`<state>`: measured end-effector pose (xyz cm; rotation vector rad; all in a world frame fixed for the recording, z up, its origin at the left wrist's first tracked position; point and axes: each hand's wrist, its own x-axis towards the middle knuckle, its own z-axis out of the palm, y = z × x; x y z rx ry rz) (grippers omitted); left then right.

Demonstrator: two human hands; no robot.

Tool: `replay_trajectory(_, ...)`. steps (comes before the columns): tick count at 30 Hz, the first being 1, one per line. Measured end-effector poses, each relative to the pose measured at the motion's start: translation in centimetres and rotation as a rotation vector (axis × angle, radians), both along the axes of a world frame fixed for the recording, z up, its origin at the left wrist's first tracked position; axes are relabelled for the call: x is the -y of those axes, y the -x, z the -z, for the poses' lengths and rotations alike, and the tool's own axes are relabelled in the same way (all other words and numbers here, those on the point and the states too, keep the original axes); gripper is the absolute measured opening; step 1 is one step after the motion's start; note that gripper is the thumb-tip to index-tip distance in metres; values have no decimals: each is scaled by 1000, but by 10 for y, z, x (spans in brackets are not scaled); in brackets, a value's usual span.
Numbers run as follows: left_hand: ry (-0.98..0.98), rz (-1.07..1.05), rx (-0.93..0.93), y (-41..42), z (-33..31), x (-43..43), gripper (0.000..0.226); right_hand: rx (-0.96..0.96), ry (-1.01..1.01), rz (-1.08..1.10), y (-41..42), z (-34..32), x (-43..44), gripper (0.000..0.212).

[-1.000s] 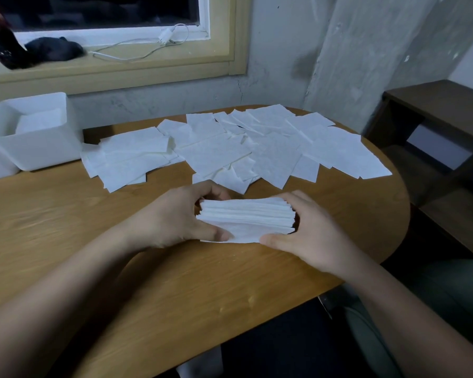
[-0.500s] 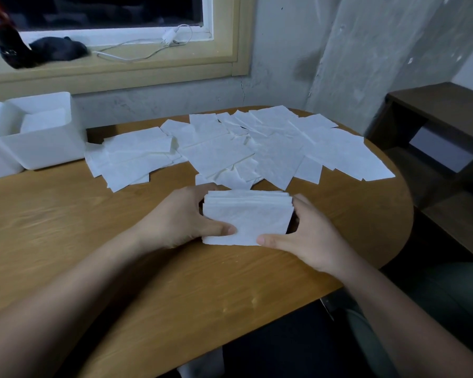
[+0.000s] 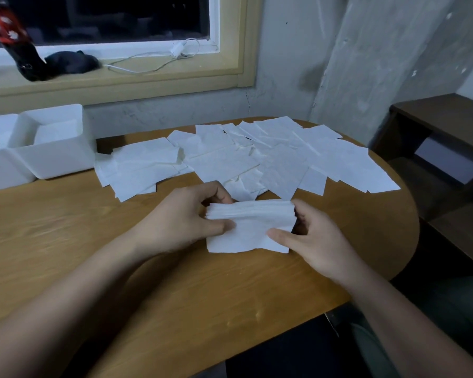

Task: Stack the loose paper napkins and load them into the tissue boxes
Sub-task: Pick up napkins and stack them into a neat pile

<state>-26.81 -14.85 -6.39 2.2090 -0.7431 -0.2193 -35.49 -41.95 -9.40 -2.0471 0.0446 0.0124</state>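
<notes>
Napkin stack (image 3: 250,225): your left hand (image 3: 180,219) and right hand (image 3: 314,241) are gripping its opposite ends; loose napkins (image 3: 257,159) are lying beyond both.

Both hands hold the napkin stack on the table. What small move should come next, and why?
Probably tap the stack lightly on the table to square its edges. The left hand and right hand grip it at its two sides, and its lower sheets stick out unevenly. The open tissue box stands at the far left; even edges should make loading easier.
</notes>
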Motion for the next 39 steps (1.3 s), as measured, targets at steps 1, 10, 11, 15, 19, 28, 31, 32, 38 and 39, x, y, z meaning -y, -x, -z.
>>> replay_trajectory(1, -25, 4, -7, -2, -4, -3, 23, 4, -4, -13, -3, -4, 0, 32)
replay_trajectory(10, -41, -82, -21, -29, -39, -49, 26, 91, 8, -150, -68, -62, -30, 19)
replay_trajectory(11, -38, -98, -14, -32, -44, -56, 23, 106, 11, -176, -77, -68, -38, 18)
replay_trajectory(15, -42, -157, -20, -43, -59, -89, 16, 153, 16, -272, -116, -92, -75, 12)
replay_trajectory(19, 24, -294, -86, -52, -66, -130, 22, 175, 39, -338, -158, -111, -122, 10)
replay_trajectory(28, 164, -612, -171, -73, -72, -229, 36, 156, 69, -481, -249, -133, -243, 16)
replay_trajectory(31, 239, -710, -189, -81, -74, -262, 33, 159, 62, -511, -276, -134, -290, 19)
replay_trajectory(32, 240, -742, -186, -82, -76, -273, 33, 167, 66, -519, -284, -135, -307, 21)
replay_trajectory(38, 323, -915, -183, -96, -69, -354, 30, 164, 59, -565, -331, -134, -414, 29)
replay_trajectory(39, 321, -937, -182, -97, -68, -370, 31, 160, 54, -575, -337, -133, -433, 29)
